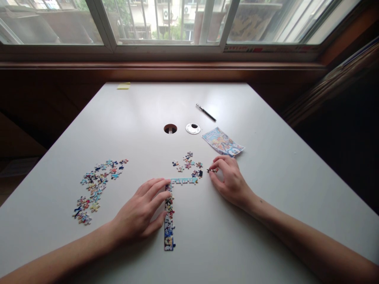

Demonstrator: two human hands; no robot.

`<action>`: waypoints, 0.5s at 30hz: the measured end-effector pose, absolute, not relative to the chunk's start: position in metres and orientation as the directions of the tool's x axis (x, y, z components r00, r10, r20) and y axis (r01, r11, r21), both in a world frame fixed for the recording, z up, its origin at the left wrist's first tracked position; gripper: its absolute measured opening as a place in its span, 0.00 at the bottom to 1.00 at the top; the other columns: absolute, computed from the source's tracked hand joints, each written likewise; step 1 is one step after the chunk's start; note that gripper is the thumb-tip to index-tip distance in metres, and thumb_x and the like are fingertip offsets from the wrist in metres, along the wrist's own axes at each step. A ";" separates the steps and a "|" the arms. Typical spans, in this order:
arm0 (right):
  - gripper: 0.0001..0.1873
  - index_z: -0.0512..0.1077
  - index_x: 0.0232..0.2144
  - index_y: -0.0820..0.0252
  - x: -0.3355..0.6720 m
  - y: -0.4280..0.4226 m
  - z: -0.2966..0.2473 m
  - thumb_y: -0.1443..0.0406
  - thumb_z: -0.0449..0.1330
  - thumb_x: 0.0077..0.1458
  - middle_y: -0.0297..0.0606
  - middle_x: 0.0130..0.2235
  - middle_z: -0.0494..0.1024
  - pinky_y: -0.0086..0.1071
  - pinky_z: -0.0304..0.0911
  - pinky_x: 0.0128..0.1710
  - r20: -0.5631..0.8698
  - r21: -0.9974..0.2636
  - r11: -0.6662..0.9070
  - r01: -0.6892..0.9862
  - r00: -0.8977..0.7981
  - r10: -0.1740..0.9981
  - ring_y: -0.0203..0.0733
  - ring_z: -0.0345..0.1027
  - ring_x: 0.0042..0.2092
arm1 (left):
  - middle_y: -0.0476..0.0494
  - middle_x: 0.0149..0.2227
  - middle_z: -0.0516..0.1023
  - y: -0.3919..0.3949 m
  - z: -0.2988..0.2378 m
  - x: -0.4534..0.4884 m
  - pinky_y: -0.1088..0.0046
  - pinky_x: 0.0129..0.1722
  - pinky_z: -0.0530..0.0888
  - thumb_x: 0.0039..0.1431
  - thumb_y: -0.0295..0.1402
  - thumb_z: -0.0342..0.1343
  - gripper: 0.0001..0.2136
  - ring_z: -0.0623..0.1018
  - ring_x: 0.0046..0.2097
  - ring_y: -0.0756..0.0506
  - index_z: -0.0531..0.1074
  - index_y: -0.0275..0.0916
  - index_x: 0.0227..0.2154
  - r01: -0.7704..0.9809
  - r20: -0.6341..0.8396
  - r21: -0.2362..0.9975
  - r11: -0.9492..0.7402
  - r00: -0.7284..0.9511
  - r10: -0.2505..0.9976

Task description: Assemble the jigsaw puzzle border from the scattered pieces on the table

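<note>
Joined jigsaw pieces form an L-shaped strip [169, 232] on the white table, its short arm running right along the top. My left hand [145, 205] rests with fingers spread, the fingertips touching the upper part of the strip's long side. To the right, my right hand [226, 175] pinches a small dark puzzle piece [211, 170] between thumb and fingers, at the tabletop. Between the hands, above the short arm, lies a small group of loose pieces [188, 162]. A colourful picture sheet [222, 141] lies just beyond my right hand.
A larger scatter of loose puzzle pieces [97, 183] spreads over the left of the table [142, 118]. Farther back are a round cable hole [170, 129], its metal cover [193, 128] and a black pen [206, 112]. Yellow tape [123, 86] sticks near the far edge, below the window.
</note>
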State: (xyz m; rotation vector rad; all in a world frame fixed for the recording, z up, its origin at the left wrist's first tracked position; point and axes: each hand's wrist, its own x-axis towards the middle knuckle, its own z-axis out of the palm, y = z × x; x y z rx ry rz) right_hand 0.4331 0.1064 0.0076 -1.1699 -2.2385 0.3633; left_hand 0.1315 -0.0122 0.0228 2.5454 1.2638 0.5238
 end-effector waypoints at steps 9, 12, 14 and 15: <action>0.05 0.73 0.37 0.59 0.434 0.107 0.005 0.68 0.57 0.60 0.46 0.45 0.70 0.50 0.61 0.54 0.380 -0.485 0.585 0.650 -0.445 0.811 0.53 0.64 0.50 | 0.35 0.65 0.62 -0.010 0.024 0.132 0.50 0.64 0.64 0.62 0.27 0.52 0.17 0.61 0.66 0.35 0.64 0.39 0.54 0.711 0.204 0.399 -0.579 0.547 0.812; 0.07 0.74 0.40 0.59 0.435 0.109 0.005 0.67 0.56 0.62 0.46 0.45 0.71 0.49 0.61 0.55 0.378 -0.507 0.582 0.636 -0.443 0.813 0.52 0.64 0.51 | 0.35 0.64 0.62 -0.009 0.023 0.132 0.51 0.64 0.65 0.62 0.27 0.52 0.16 0.62 0.66 0.36 0.64 0.39 0.53 0.704 0.216 0.422 -0.571 0.534 0.817; 0.09 0.74 0.42 0.58 0.436 0.111 0.005 0.66 0.55 0.63 0.46 0.46 0.71 0.48 0.62 0.55 0.384 -0.530 0.577 0.622 -0.431 0.817 0.51 0.64 0.52 | 0.36 0.64 0.62 -0.009 0.023 0.131 0.52 0.64 0.65 0.62 0.27 0.52 0.16 0.62 0.66 0.36 0.64 0.40 0.52 0.699 0.230 0.437 -0.567 0.522 0.821; 0.09 0.75 0.43 0.58 0.436 0.112 0.005 0.66 0.55 0.64 0.46 0.46 0.71 0.48 0.62 0.55 0.388 -0.541 0.573 0.615 -0.422 0.819 0.51 0.64 0.52 | 0.36 0.64 0.63 -0.009 0.022 0.131 0.53 0.64 0.65 0.62 0.26 0.51 0.15 0.62 0.66 0.37 0.64 0.40 0.52 0.696 0.236 0.442 -0.567 0.519 0.821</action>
